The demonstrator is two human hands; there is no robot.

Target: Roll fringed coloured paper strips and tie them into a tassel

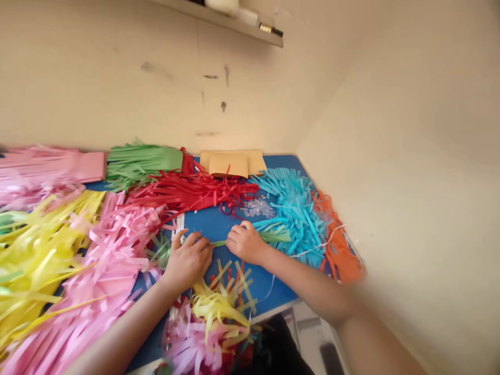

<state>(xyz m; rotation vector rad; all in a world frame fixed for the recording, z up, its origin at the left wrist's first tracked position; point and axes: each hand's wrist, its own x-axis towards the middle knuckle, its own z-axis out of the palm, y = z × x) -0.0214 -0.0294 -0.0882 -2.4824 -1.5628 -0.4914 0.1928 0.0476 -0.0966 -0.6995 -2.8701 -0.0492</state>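
Note:
A strip of light green fringed paper (278, 234) is stretched low over the blue table. Its narrow, twisted-looking middle (219, 243) runs between my hands, and loose ends fan out on both outer sides. My left hand (190, 260) is closed on the left part, fingers bent with their tips hidden. Around the right part my right hand (246, 242) is closed, its thumb side turned away from me. Yellow paper fringe (216, 302) and pink-lilac fringe (195, 333) lie just below my hands, near the table's front edge.
Blue fringe (297, 213) and orange fringe (344, 255) lie at the right. Red fringe (195, 190), green fringe (144, 161) and tan paper (229, 164) are at the back. Small clear pieces (258, 207) form a pile. White string (328, 240) crosses the blue fringe. A shelf (234, 23) hangs above.

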